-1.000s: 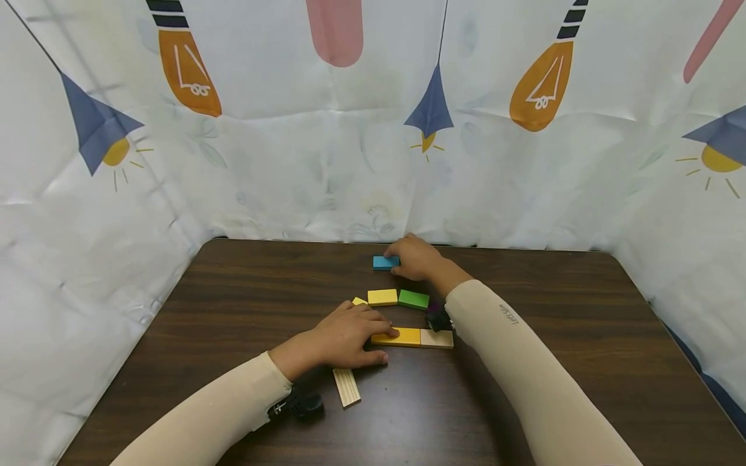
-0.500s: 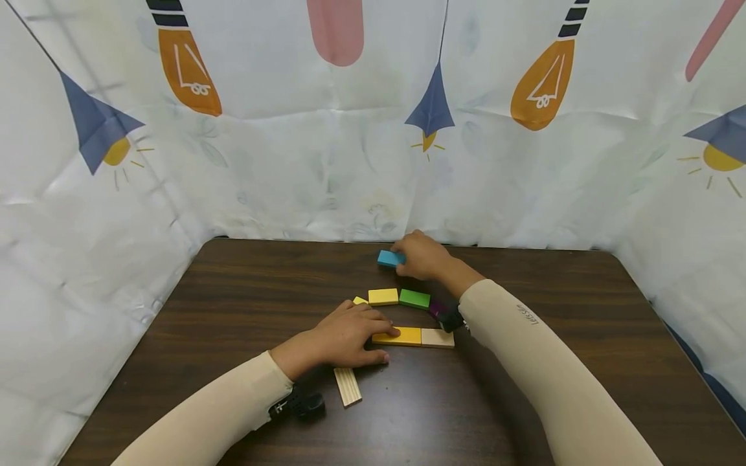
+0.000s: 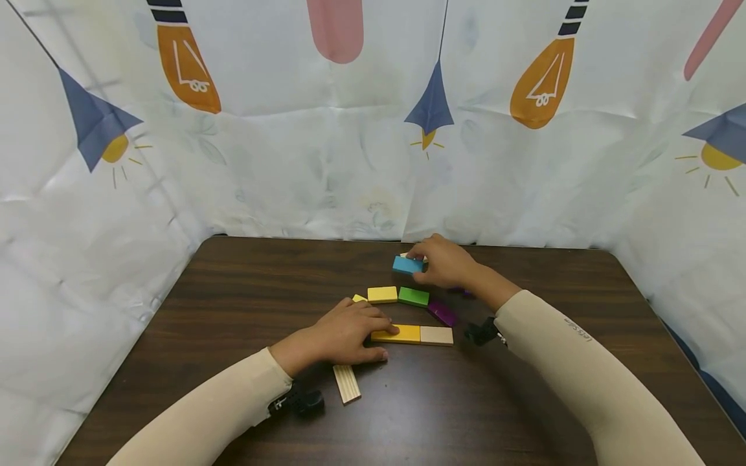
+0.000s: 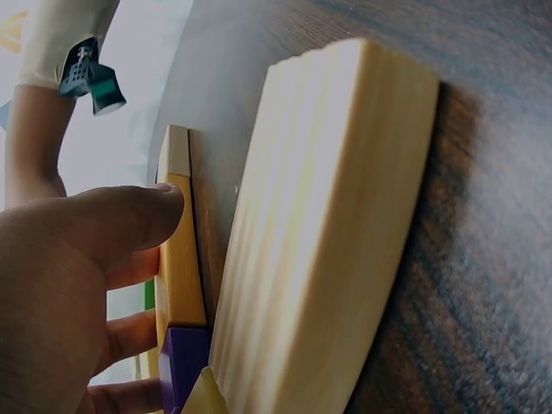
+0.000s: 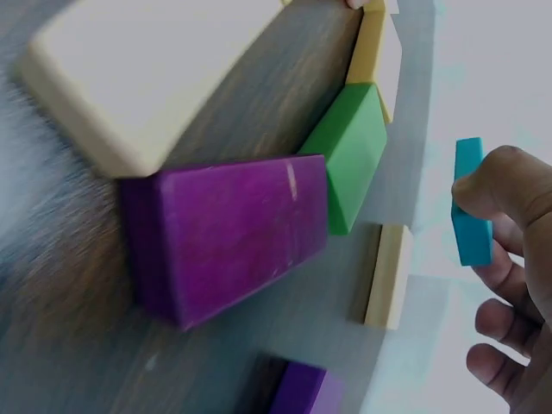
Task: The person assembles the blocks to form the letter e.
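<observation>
While the left arm (image 3: 204,408) angles in low over the counter (image 3: 262,272), the left hand (image 3: 344,333) lies palm down, fingers relaxed, a fingertip (image 3: 389,329) touching the orange block (image 3: 409,334). Right arm (image 3: 583,369) stretches toward the far edge; right hand (image 3: 447,264) pinches the blue block (image 3: 406,265) between thumb and fingers, raised off the counter, beyond the green block (image 3: 414,296) and yellow block (image 3: 382,295).

Left grip (image 3: 352,333) spread, right grip (image 3: 445,261) pinched
</observation>
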`<state>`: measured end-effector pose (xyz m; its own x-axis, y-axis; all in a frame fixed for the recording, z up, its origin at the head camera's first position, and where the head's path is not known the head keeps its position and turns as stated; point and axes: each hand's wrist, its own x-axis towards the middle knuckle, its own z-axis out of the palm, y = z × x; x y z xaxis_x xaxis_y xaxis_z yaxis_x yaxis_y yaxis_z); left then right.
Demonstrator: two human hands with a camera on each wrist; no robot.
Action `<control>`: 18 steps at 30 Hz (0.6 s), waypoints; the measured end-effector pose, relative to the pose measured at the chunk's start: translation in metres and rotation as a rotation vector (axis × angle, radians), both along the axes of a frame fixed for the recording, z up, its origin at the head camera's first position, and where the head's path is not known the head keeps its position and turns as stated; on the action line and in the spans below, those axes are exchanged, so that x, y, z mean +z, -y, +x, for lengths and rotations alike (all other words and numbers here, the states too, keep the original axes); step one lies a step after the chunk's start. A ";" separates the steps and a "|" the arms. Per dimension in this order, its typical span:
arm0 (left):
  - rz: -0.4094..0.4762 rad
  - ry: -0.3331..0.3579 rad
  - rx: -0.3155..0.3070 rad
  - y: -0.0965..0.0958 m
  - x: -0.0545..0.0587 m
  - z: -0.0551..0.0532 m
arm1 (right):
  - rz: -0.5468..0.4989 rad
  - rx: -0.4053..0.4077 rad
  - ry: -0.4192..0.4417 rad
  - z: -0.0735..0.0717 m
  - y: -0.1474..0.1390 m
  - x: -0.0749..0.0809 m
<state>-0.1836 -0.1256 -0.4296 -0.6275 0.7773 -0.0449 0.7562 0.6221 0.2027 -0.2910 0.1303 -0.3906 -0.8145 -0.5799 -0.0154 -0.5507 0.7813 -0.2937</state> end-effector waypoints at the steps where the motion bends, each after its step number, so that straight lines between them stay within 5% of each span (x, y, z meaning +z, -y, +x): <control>1: -0.002 0.001 0.001 0.000 0.000 0.000 | -0.003 0.002 -0.002 0.002 -0.003 0.000; 18: -0.003 0.013 0.013 -0.001 0.002 0.001 | -0.065 0.068 -0.109 0.055 -0.037 -0.005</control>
<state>-0.1823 -0.1248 -0.4271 -0.6367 0.7691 -0.0553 0.7455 0.6322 0.2111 -0.2356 0.1677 -0.3954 -0.7680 -0.6309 0.1102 -0.6332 0.7223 -0.2780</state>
